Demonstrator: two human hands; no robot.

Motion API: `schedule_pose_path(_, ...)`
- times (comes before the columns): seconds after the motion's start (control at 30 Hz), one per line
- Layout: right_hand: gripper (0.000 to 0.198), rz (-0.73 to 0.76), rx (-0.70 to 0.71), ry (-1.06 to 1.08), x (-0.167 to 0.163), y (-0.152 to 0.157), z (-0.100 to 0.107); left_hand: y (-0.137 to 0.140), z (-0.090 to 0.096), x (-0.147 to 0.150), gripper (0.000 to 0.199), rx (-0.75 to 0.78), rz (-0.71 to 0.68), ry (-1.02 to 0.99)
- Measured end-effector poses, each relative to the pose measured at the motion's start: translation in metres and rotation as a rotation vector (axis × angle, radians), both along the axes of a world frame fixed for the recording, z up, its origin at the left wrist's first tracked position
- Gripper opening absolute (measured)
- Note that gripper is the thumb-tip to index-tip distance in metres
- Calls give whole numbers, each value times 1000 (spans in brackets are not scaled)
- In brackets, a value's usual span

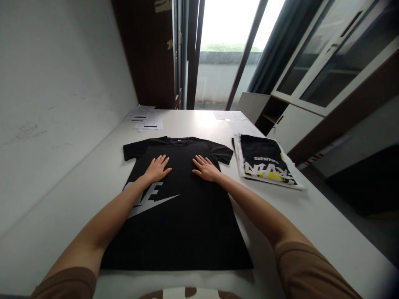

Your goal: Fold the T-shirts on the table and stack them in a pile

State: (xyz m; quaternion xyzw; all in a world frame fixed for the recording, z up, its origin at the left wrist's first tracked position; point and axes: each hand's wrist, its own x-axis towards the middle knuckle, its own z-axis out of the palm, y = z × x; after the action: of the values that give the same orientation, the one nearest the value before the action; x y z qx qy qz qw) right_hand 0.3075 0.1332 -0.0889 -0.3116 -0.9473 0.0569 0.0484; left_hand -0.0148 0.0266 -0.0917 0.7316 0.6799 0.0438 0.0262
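Note:
A black T-shirt [190, 224] lies spread flat on the white table, its collar at the far side and its hem towards me. Both short sleeves stick out to the sides. A grey printed logo shows on its left part, partly covered by my left forearm. My left hand [156, 169] rests palm down on the upper left of the chest, fingers spread. On the upper right of the chest lies my right hand [205, 168], also flat with fingers apart. Neither hand grips the cloth.
A stack of folded shirts [264, 160], black with white and yellow print on top, sits at the right. Paper sheets [146, 118] lie at the table's far left corner, more sheets [232, 118] at the far right. A wall [62, 83] borders the left side. Cabinets [330, 62] stand beyond the right edge.

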Motion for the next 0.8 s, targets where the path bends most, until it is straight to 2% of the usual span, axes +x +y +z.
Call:
schedule_pose_path(0.1, 77, -79, 26, -5, 21, 15, 1, -3, -1, -29, 76, 8, 112, 28)
schedule_pose_path(0.17, 77, -67, 34, 6, 26, 13, 4, -10, -2, -36, 77, 17, 151, 39)
schedule_pose_path(0.37, 78, 189, -11, 55, -1, -41, 9, -39, -6, -10, 77, 56, -55, 18)
schedule_pose_path(0.43, 79, 214, -29, 54, -6, -49, 6, -44, -5, -11, 77, 48, -73, 13)
schedule_pose_path(0.5, 79, 160, -32, 45, -3, -43, 3, -45, -2, -24, 76, 31, -45, 20)
schedule_pose_path(0.67, 78, -115, -4, 5, 19, 2, 3, -35, 2, -68, 75, 5, 134, 65)
schedule_pose_path(0.73, 77, -158, 9, -2, 20, 9, 7, -30, 2, -67, 76, 7, 159, 69)
schedule_pose_path(0.8, 76, -117, 13, 6, 10, 1, 11, -27, 3, -50, 75, 12, 131, 54)
